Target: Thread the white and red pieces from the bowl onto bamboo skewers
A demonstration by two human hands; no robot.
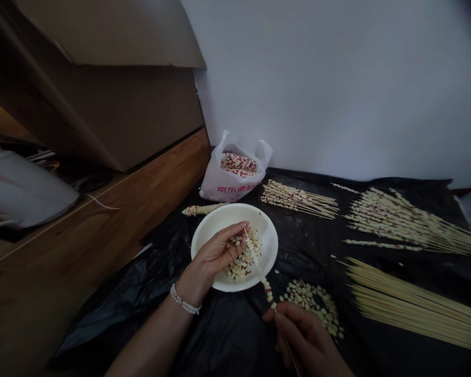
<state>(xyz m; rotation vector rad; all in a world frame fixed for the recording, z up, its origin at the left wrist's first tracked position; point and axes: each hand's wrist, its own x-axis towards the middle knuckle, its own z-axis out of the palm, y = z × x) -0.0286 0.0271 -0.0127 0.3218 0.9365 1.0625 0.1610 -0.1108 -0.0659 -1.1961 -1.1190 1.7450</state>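
My right hand (pixel 304 335) is closed round the lower part of a thin wooden skewer (pixel 286 345), which slants up and left. Pale and dark red corn kernels (pixel 265 283) are threaded along its upper length. Over the white bowl (pixel 272 235), my left hand (pixel 220 248) has its fingers bent together at the skewer's pointed tip, with what look like corn kernels between them; the fingers partly hide these. Loose kernels (pixel 239 269) lie in the bowl beneath. A beaded bracelet circles my left wrist.
A white plastic bag (pixel 215 183) holds speckled corn cobs (pixel 238 163). Filled skewers lie in a small bundle (pixel 294 199) and a larger bundle (pixel 396 217). Bare skewers (pixel 412 309) lie at right, kernels (pixel 310 301) on black plastic sheeting (pixel 215 335). A cardboard box (pixel 133 110) stands left.
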